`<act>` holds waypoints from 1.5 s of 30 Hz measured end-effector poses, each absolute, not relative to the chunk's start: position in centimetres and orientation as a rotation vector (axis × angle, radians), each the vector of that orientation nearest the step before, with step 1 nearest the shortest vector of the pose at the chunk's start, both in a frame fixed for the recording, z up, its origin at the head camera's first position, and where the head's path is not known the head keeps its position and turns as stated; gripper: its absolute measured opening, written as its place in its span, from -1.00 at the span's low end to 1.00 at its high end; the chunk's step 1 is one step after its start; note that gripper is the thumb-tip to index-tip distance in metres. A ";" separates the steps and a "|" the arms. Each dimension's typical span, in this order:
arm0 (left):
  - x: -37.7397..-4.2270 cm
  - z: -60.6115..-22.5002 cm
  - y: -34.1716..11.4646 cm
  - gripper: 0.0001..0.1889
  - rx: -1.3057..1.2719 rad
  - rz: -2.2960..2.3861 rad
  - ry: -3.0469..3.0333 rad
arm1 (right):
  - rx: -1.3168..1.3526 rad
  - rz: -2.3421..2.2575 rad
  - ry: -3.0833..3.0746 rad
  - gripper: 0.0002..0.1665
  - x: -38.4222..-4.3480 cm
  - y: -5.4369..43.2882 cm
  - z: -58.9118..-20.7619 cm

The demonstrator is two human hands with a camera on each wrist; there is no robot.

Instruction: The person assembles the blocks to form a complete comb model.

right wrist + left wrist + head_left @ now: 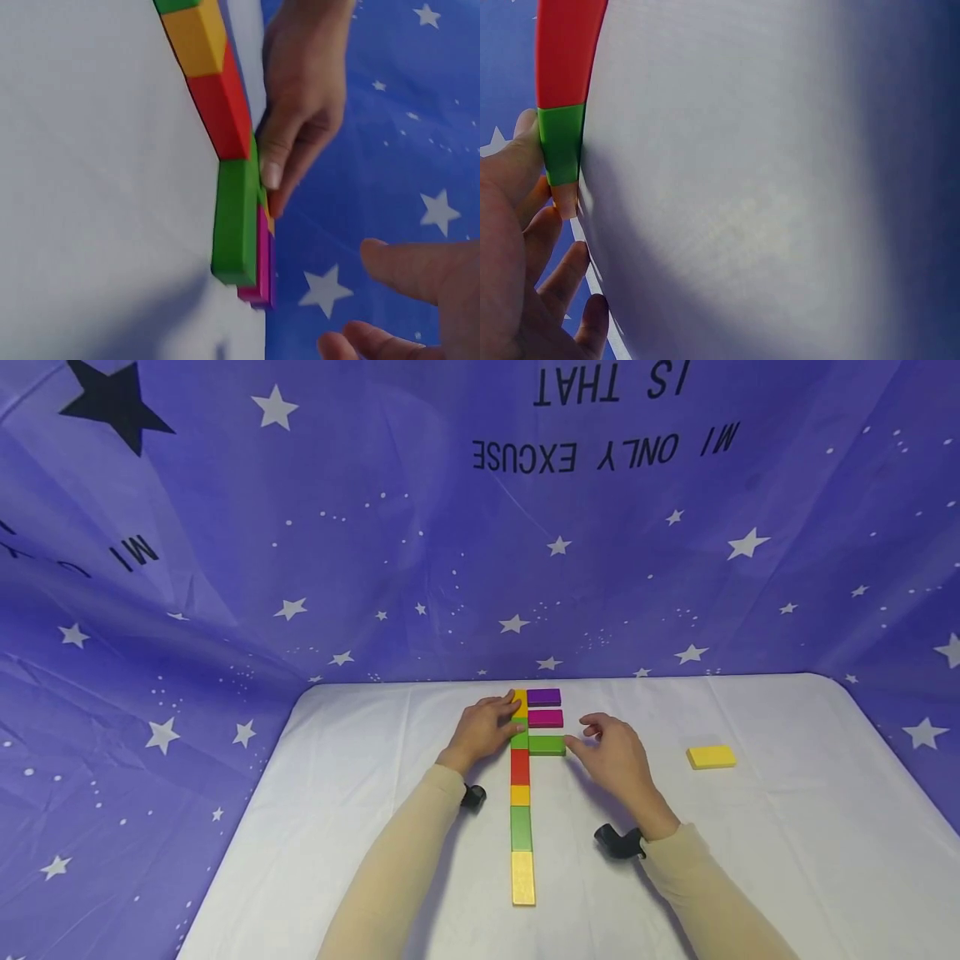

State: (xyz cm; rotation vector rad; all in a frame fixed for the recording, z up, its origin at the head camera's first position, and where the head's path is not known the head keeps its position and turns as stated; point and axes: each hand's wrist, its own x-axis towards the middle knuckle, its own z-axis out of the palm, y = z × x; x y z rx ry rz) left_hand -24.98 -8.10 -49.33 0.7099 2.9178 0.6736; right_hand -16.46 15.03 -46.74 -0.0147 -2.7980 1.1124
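A straight column of coloured blocks runs along the white table. At its far end my left hand [483, 728] touches the yellow block [521, 706] and the green block [519, 741], fingers fairly straight. Closer in follow a red block [520, 767], an orange block [520, 795], a light green block [521, 828] and a yellow block [522, 877]. Three blocks jut right from the column: purple [543, 697], magenta [545, 718] and green [236, 217]. My right hand [618, 756] hovers by that green block's right end, thumb and fingers apart, holding nothing.
A loose yellow block [711, 757] lies on the white table [787, 860], right of my right hand. A blue-purple star-printed cloth [420, 568] rises behind the table and at its sides. Black wrist cameras [619, 842] sit on both wrists.
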 end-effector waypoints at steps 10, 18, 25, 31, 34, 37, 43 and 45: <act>-25.0 -49.4 -8.2 -0.42 0.713 0.660 2.919 | -0.004 1.143 -2.759 -0.44 -15.5 19.1 -46.2; -25.0 -49.5 -8.2 -0.41 0.697 0.654 2.906 | 0.016 1.101 -2.707 -0.46 -14.2 22.3 -46.2; -25.1 -49.6 -8.2 -0.40 0.700 0.646 2.912 | 0.002 1.063 -2.689 -0.43 -13.3 25.1 -46.7; -25.1 -49.7 -8.3 -0.41 0.724 0.650 2.923 | -0.052 1.054 -2.704 -0.36 -13.0 27.1 -47.1; -25.1 -49.7 -8.3 -0.41 0.723 0.649 2.922 | -0.091 1.058 -2.699 -0.34 -12.8 27.9 -47.4; -25.1 -49.6 -8.3 -0.41 0.721 0.659 2.918 | -0.131 1.055 -2.697 -0.34 -12.6 28.7 -47.5; -25.0 -49.5 -8.3 -0.41 0.704 0.668 2.911 | -0.232 1.086 -2.709 -0.28 -12.0 29.8 -48.2; -25.0 -49.5 -8.3 -0.42 0.701 0.669 2.909 | -0.261 1.086 -2.718 -0.26 -11.9 30.1 -48.4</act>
